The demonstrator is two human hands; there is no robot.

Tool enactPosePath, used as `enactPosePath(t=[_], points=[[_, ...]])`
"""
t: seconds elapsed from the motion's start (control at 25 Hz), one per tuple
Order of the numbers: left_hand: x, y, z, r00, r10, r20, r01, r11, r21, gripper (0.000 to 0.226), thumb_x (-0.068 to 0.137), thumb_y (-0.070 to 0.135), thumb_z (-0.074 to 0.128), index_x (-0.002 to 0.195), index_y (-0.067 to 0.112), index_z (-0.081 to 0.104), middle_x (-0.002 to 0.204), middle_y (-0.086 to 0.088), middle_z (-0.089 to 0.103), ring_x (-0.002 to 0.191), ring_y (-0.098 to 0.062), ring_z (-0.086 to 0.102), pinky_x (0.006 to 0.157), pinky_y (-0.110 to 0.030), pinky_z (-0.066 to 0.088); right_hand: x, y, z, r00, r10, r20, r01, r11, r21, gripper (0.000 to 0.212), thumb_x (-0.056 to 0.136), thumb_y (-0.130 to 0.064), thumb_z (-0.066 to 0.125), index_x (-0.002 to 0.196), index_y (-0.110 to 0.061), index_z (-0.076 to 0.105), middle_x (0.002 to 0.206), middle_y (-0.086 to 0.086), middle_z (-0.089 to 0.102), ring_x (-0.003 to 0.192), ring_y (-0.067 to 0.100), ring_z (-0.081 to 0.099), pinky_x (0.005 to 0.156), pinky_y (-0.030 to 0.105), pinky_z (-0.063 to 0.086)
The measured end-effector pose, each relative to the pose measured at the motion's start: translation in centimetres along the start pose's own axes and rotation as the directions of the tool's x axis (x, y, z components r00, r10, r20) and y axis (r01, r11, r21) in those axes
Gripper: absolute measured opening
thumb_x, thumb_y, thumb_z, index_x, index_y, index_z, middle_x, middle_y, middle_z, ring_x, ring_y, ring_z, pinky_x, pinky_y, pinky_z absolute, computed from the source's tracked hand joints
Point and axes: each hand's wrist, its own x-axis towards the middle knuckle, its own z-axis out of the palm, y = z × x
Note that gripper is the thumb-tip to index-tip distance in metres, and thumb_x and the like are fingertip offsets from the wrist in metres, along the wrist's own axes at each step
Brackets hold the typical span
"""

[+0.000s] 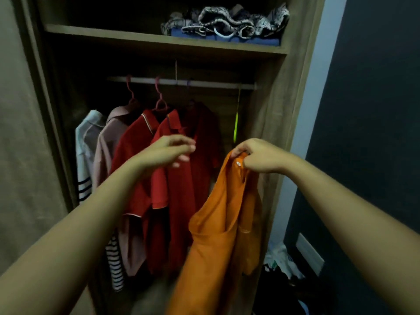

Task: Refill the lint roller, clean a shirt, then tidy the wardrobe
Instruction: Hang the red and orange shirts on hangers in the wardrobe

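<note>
An orange shirt (218, 226) hangs from my right hand (259, 155), which grips it at the collar near a white button, just right of the hanging clothes. My left hand (169, 151) is raised in front of the red shirts (172, 185), its fingers loosely curled and blurred; nothing shows in it. The open wardrobe (276, 123) holds a rail (204, 83) with pink hangers (159, 96). On them hang two red polo shirts, a pink shirt (106, 153) and a white shirt with dark stripes (85, 155). No lint roller is in view.
A shelf (163, 40) above the rail carries a crumpled patterned cloth (229, 19) on folded blue fabric. A yellow-green strap (236, 126) hangs at the rail's right end. The wardrobe door (22, 133) stands open on the left. Clothes and bags lie on the floor (281, 262) at the right.
</note>
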Motion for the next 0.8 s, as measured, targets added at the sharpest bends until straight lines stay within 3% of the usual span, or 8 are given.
enactPosePath(t=[0.12,0.2,0.28,0.32,0.4,0.56,0.72,0.8], points=[[7.5,1.5,2.8,0.984,0.025,-0.175,-0.051,0.988,-0.148,0.009,0.094,0.02,0.052,0.094,0.023,0.06,0.095,0.001,0.06,0.066,-0.005,0.053,0.051,-0.015,0.041,1.9,0.2,0.2,1.0,0.007,-0.015,-0.008,0.998,-0.065,0.038,0.08,-0.001,0.049,0.114,-0.01,0.064,0.108,0.0,0.062,0.085,0.004,0.051,0.055,-0.001,0.037],[13.2,2.2,4.9,0.981,-0.018,-0.195,-0.03,0.97,-0.241,0.017,0.093,0.027,0.053,0.105,0.018,0.06,0.103,-0.004,0.058,0.071,-0.008,0.055,0.054,-0.019,0.045,3.1,0.7,-0.2,0.999,0.037,-0.014,-0.038,0.995,-0.089,0.039,0.08,-0.002,0.049,0.116,-0.012,0.063,0.111,0.002,0.062,0.074,0.001,0.049,0.053,-0.002,0.037],[17.6,3.0,7.2,0.982,-0.057,-0.18,0.032,0.989,-0.141,0.055,0.09,0.041,0.054,0.135,0.011,0.044,0.124,-0.009,0.055,0.101,-0.019,0.059,0.082,-0.031,0.051,4.0,1.4,-0.8,0.997,0.07,-0.027,-0.072,0.994,-0.084,0.042,0.08,-0.004,0.051,0.118,-0.017,0.061,0.12,0.003,0.06,0.084,0.007,0.055,0.064,0.007,0.044],[19.3,3.3,8.5,0.981,-0.079,-0.18,0.067,0.995,-0.073,0.071,0.089,0.046,0.055,0.144,0.009,0.03,0.138,-0.013,0.048,0.119,-0.026,0.052,0.097,-0.035,0.045,4.2,1.8,-1.1,0.996,0.086,-0.036,-0.089,0.993,-0.083,0.043,0.08,-0.005,0.052,0.119,-0.019,0.059,0.123,0.003,0.058,0.096,0.013,0.057,0.074,0.015,0.047],[21.7,3.4,10.8,0.979,-0.122,-0.166,0.123,0.992,-0.001,0.083,0.089,0.046,0.056,0.148,0.005,0.014,0.149,-0.017,0.035,0.134,-0.033,0.038,0.107,-0.036,0.035,4.1,2.3,-1.5,0.993,0.114,-0.03,-0.117,0.988,-0.098,0.045,0.079,-0.006,0.054,0.12,-0.023,0.057,0.126,0.003,0.055,0.108,0.018,0.055,0.088,0.032,0.051],[24.9,3.3,13.1,0.959,-0.023,-0.283,0.033,0.999,0.03,0.041,0.092,0.029,0.051,0.125,0.004,0.048,0.122,-0.02,0.061,0.11,-0.033,0.061,0.095,-0.04,0.049,3.4,3.7,-1.9,0.987,0.151,-0.049,-0.156,0.981,-0.114,0.048,0.078,-0.005,0.056,0.123,-0.021,0.054,0.126,0.0,0.049,0.111,0.017,0.05,0.09,0.033,0.049],[23.4,3.4,12.1,0.874,0.117,-0.471,-0.086,0.993,0.086,0.03,0.096,0.024,0.042,0.116,0.005,0.054,0.106,-0.022,0.066,0.095,-0.038,0.065,0.086,-0.045,0.053,3.4,4.3,-1.5,0.977,0.191,-0.094,-0.2,0.976,-0.089,0.049,0.076,-0.003,0.056,0.121,-0.021,0.055,0.127,0.001,0.05,0.115,0.019,0.05,0.091,0.03,0.048],[21.3,3.0,10.8,0.861,0.171,-0.479,-0.124,0.984,0.129,0.03,0.097,0.024,0.042,0.117,0.007,0.055,0.099,-0.019,0.068,0.091,-0.035,0.066,0.084,-0.043,0.053,3.6,4.2,-1.0,0.973,0.199,-0.114,-0.208,0.976,-0.07,0.049,0.075,-0.003,0.054,0.121,-0.02,0.056,0.129,0.001,0.05,0.118,0.02,0.049,0.094,0.034,0.048]])
